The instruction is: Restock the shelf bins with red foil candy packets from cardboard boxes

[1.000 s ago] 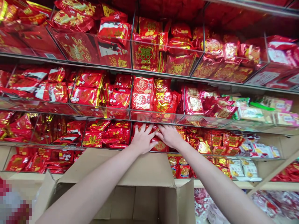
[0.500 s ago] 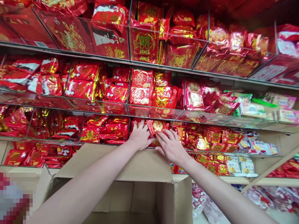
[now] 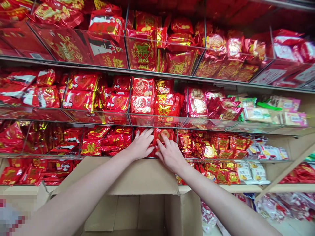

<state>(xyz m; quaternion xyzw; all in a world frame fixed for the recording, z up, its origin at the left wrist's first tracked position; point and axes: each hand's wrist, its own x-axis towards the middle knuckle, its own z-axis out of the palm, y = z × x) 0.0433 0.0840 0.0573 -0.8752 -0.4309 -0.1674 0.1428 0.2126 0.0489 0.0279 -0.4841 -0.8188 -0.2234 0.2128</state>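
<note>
Both hands reach over a cardboard box [image 3: 137, 173] into a lower shelf compartment of red packets. My left hand [image 3: 141, 145] lies palm down on red packets at the compartment's left side, its fingers spread. Beside it, my right hand [image 3: 170, 153] rests with fingers apart, the fingertips touching a red packet [image 3: 164, 133] with a round biscuit picture. Neither hand is closed round a packet. What lies under the palms is hidden.
Clear shelf fronts [image 3: 157, 120] run just above the hands. Red and gold packets [image 3: 142, 98] fill the tiers above. White packets [image 3: 256, 172] stand at lower right, above plastic-wrapped goods [image 3: 278, 206] near the floor. A slanted wooden strut [image 3: 287, 173] is at right.
The packet with a gold round label under my right fingers no longer shows; a packet with a biscuit picture lies there. The right fingers have spread a little. The view has shifted slightly.
</note>
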